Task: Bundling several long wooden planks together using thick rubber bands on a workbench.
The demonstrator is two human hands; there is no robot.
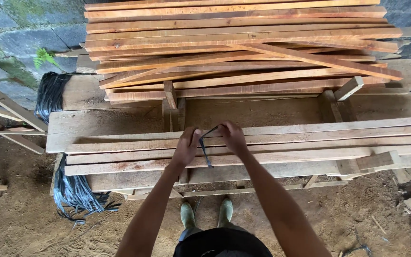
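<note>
Both arms stretched out front, left hand (187, 144) and right hand (232, 136) close together, fingers pinched shut, knuckles facing up.

above slats (310, 138) — open | behind — plank stack (243, 43) blocks

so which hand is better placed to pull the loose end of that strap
Probably left. The left hand sits beside the dark strap, whose free tail hangs by it, while the right hand pinches its upper end.
</note>
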